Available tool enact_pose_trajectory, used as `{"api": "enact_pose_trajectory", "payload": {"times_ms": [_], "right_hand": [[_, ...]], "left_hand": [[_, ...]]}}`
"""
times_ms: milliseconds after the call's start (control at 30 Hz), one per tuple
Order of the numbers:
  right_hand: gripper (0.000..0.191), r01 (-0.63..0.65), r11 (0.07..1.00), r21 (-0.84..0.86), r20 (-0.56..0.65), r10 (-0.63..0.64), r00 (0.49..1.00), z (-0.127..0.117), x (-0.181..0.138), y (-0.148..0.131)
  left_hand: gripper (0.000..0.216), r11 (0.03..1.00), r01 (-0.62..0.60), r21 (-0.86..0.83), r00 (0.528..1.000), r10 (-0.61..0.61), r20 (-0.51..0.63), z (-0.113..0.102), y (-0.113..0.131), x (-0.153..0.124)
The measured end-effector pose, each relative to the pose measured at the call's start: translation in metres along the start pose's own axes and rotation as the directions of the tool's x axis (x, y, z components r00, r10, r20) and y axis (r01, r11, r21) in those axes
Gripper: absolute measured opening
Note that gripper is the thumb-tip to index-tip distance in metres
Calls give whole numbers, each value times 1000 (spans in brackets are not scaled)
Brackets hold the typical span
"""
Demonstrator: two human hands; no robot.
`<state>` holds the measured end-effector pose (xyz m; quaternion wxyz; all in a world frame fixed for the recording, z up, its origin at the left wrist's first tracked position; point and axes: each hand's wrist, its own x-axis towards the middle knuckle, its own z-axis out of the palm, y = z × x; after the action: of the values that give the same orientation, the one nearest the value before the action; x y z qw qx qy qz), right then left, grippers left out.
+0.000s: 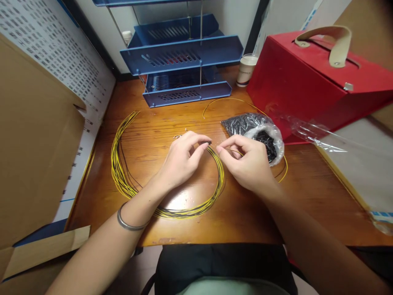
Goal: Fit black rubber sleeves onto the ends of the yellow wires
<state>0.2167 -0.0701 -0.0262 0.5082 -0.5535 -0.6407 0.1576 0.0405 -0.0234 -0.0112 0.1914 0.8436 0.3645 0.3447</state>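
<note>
Both hands at counter centre, over the coil of yellow-black wires. Left hand pinches a small black piece at fingertips; right hand pinches a thin wire end just beside it. Bag of black parts right of them, red box far right, blue trays far.

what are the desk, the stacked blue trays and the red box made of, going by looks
The desk looks like varnished wood: orange-brown grain lines and a glossy glare patch. The stacked blue trays look like moulded plastic, matt, with slotted vents, held on thin metal-looking rods. The red box looks like smooth coated cardboard with folded edges, though plastic cannot be ruled out; its tan handle looks like leather or imitation.
</note>
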Motion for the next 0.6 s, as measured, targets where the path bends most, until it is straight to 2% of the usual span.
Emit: {"api": "enact_pose_trajectory", "payload": {"times_ms": [600], "right_hand": [[11, -18, 999, -34, 11, 18, 1000, 0, 0, 0]], "left_hand": [[20, 999, -11, 32, 1000, 10, 26, 0, 0, -1]]}}
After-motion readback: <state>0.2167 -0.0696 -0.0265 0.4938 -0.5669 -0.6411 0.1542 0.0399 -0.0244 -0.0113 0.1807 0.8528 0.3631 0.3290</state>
